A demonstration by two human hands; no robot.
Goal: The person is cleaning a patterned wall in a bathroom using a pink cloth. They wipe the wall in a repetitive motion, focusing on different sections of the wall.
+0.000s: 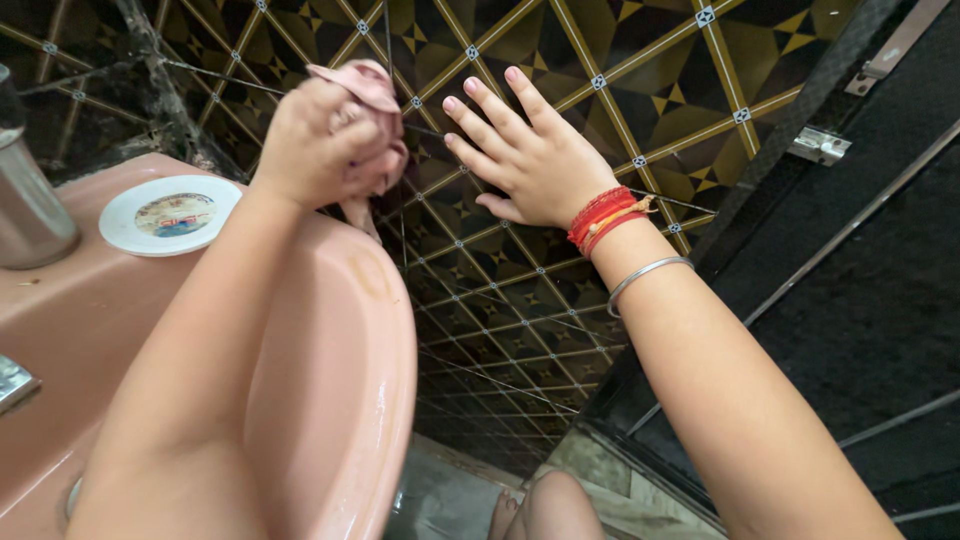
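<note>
My left hand (318,140) is closed around a crumpled pink cloth (372,90) and presses it against the dark tiled wall (560,60) with gold diamond lines, just above the rim of a pink washbasin (340,330). My right hand (525,150) lies flat and open on the same wall, fingers spread, right beside the cloth. Red threads and a thin silver bangle (645,275) circle the right wrist.
On the basin's ledge sit a white round lid (168,214) and a steel container (30,200). A metal tap part (12,382) shows at the left edge. A dark door with metal strips (860,220) stands on the right. My foot (540,505) is on the floor below.
</note>
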